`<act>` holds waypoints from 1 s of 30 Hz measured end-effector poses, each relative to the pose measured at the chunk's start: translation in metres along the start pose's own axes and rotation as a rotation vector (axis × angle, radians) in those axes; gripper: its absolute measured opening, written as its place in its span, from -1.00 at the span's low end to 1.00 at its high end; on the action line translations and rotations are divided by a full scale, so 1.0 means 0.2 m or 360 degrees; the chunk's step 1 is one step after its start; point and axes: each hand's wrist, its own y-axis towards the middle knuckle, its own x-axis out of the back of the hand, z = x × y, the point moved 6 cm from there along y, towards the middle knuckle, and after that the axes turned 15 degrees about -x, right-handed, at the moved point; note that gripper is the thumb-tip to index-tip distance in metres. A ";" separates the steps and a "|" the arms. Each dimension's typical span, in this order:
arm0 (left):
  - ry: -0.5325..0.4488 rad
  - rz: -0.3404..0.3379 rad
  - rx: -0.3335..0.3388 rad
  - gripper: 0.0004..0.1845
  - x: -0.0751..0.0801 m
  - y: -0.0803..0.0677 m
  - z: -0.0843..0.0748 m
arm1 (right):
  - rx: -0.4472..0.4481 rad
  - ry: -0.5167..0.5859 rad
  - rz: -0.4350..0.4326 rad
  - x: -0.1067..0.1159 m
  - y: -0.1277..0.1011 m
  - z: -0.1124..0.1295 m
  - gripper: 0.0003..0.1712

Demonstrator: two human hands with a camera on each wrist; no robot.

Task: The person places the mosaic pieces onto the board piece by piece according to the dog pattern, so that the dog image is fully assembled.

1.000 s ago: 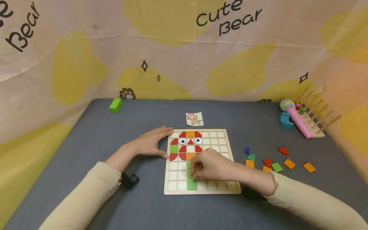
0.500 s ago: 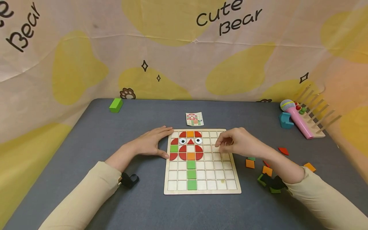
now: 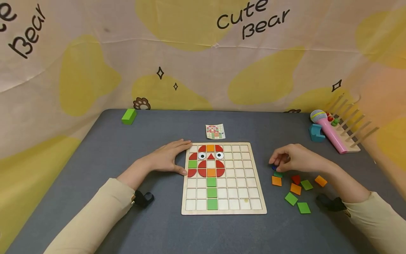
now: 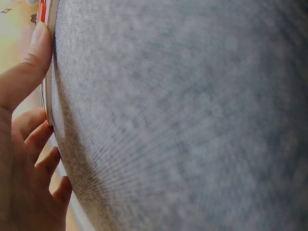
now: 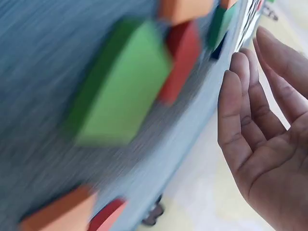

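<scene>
Our right hand, fingers loosely bent and empty, hovers over the blue piece, at 3 o'clock of the board. Our left hand rests flat against its edge, on grey table.

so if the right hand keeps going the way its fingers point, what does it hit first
Probably the small blue piece: the right hand hangs over the loose tiles, its fingers curling down-left just above it. The green piece lies just beyond. Depth is unclear.

Cream long sleeves, a black wrist strap at each cuff
</scene>
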 end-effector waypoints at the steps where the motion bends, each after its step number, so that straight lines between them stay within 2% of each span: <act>1: 0.0002 -0.0001 -0.0004 0.13 0.00 0.00 0.00 | 0.0000 0.0004 0.0011 0.01 -0.01 -0.03 -0.77; 9: 0.0011 -0.0008 -0.0010 0.14 0.00 0.00 0.01 | -0.0009 0.0075 0.0131 0.05 -0.08 -0.21 -0.73; 17: 0.0006 -0.0012 -0.0014 0.13 0.00 0.00 0.00 | 0.0180 0.0122 0.0411 -0.01 -0.13 -0.22 -0.63; 21: 0.0008 -0.0011 -0.0011 0.14 0.00 0.00 0.00 | 0.0281 0.0010 0.0403 -0.04 -0.13 -0.18 -0.63; 24: 0.0007 -0.0008 -0.0005 0.14 0.00 0.00 0.00 | 0.0349 -0.0075 0.0341 -0.05 -0.13 -0.17 -0.66; 30: -0.0003 -0.0006 0.0001 0.14 0.00 0.00 -0.01 | 0.0322 -0.0174 0.0258 -0.06 -0.12 -0.16 -0.71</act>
